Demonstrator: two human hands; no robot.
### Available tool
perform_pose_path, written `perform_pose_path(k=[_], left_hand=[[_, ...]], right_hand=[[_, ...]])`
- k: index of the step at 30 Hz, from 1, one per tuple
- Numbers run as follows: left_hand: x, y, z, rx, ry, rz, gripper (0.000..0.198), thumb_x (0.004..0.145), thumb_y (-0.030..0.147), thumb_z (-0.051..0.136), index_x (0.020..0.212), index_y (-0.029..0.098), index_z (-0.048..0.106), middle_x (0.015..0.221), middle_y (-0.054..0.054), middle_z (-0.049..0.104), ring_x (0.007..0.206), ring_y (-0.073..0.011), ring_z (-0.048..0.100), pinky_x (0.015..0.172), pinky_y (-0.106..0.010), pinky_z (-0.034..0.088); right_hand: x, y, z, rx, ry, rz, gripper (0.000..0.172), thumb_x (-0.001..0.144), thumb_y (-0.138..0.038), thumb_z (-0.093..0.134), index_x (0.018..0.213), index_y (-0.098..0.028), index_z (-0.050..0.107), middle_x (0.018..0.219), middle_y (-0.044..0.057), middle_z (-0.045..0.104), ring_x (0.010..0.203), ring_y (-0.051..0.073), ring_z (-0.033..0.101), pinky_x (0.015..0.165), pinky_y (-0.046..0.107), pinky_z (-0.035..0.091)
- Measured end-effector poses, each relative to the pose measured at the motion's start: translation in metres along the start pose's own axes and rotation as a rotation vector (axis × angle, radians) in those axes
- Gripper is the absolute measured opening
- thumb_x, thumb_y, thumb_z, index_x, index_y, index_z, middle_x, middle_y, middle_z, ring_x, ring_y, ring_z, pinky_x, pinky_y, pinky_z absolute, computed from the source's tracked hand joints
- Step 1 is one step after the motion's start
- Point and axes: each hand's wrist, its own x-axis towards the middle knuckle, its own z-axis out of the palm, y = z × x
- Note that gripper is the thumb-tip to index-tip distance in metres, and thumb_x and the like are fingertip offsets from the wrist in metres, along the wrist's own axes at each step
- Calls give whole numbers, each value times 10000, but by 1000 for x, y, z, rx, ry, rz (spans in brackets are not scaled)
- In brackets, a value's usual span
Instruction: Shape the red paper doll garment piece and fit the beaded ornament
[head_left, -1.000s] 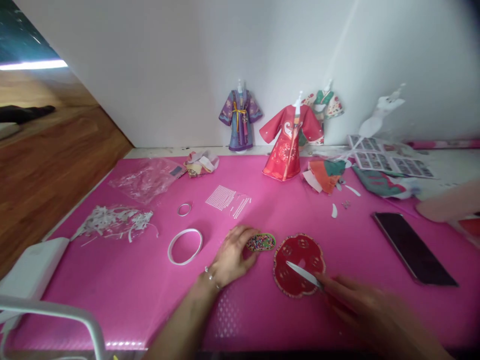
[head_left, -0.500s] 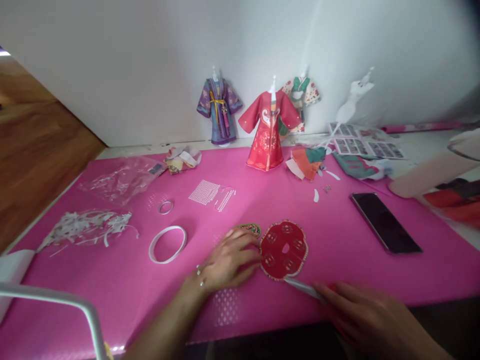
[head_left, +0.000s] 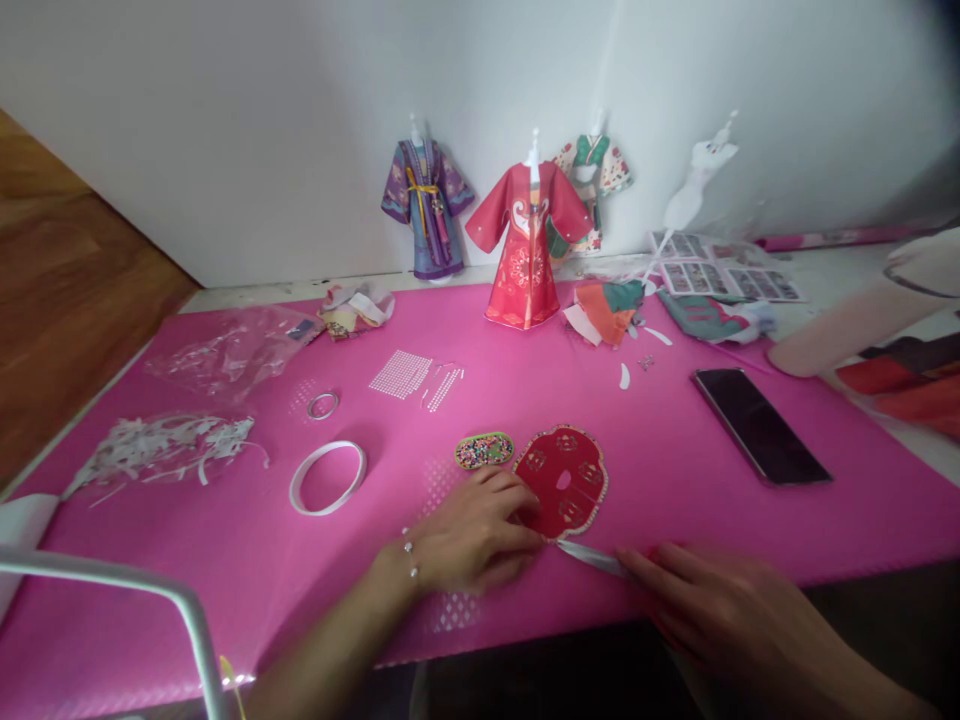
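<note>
Left hand point(head_left: 469, 535) flat on red cutout point(head_left: 566, 480)

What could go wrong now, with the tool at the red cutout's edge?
1. The tip of the tool sits at the near edge of the cutout, next to fingertips of the left hand. A slip by the right hand might jab a finger or tear the cutout.
2. The beaded oval lies right beside the cutout; a shove could knock it out of place.
</note>
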Motion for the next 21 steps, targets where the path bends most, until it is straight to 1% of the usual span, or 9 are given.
perform_pose_path(k=[6,14,18,21], left_hand=[[1,1,0,-24,38,-9,185,878,238,618,1032,277,713,1097,-59,652,1038,-240,575,929,-415,440],[0,1,0,-22,29,-13,188,872,235,627,1035,273,713,1100,-57,642,1029,-236,576,917,-405,439],[0,1,0,-10,5,-11,207,876,233,624,1061,266,712,1107,-67,641,1031,-242,575,909,-406,443],[0,1,-1,-16,8,-11,201,878,240,622,1054,269,714,1112,-67,642,1025,-242,575,902,-406,449]], right_hand=[[7,-1,-2,-2,8,-18,367,950,-104,296,1142,-193,596,730,1,686,527,149,632,447,271,450],[11,-1,-3,-10,32,-19,361,956,-112,261,1127,-200,566,711,-1,677,514,155,632,435,282,433],[10,-2,-1,-2,54,-8,351,952,-105,263,1125,-198,555,699,-3,668,504,156,629,426,283,413],[11,-2,-1,17,32,-9,344,944,-98,285,1136,-198,552,704,-9,661,513,154,631,433,281,414]])
